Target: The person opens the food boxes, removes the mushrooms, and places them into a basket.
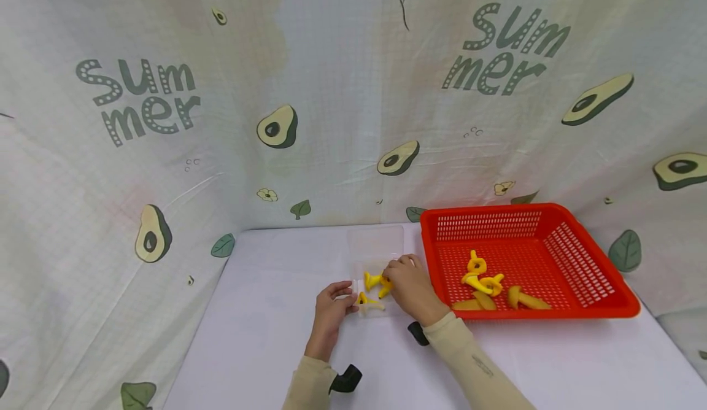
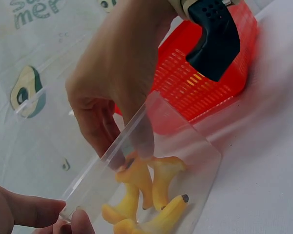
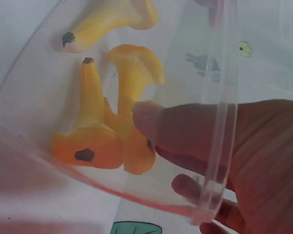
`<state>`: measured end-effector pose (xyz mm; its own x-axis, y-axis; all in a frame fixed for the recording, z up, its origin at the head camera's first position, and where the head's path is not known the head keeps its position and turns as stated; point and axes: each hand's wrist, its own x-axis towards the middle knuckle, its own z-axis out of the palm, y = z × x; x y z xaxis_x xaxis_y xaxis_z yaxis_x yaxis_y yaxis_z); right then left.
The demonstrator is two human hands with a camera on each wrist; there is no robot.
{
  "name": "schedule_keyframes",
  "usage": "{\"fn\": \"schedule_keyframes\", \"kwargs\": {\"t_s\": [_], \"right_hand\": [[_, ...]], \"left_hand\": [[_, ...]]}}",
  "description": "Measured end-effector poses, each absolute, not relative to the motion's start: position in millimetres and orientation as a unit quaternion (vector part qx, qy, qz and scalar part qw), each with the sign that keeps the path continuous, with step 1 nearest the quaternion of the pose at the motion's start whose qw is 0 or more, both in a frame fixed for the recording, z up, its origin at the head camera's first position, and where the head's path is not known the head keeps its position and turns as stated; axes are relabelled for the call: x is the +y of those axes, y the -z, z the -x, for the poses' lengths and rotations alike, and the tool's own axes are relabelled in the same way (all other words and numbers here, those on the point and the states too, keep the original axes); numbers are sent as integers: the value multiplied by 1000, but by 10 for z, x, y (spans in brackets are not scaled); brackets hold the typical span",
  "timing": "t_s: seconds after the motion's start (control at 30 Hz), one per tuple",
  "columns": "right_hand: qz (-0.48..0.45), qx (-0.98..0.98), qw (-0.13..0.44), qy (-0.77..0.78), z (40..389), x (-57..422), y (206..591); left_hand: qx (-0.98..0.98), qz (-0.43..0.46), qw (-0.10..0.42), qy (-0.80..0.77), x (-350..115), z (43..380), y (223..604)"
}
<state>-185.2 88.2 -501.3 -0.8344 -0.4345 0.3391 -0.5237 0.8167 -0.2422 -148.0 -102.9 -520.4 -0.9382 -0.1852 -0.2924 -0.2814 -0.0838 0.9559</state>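
Observation:
A clear plastic box with an open lid stands on the white table. Several yellow trumpet-shaped mushrooms lie inside it, some with dark stem ends. My left hand pinches the box's near left rim between thumb and finger. Reaching over the opposite rim, my right hand is inside the box. Its thumb and fingers pinch a yellow mushroom, which sits among the others low in the box. Part of my right fingers is hidden behind this mushroom in the right wrist view.
Right of the box stands a red perforated basket, close to my right hand. It holds several yellow mushrooms and brownish mushrooms. A cloth backdrop with avocado prints hangs behind the table.

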Motion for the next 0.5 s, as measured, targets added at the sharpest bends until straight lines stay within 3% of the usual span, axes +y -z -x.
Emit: {"fn": "schedule_keyframes", "kwargs": {"t_s": [0.5], "right_hand": [[-217,-958,135,-128,1978,814,5091]], "left_hand": [[668,164,27,-726,-1020,1434,5166]]}}
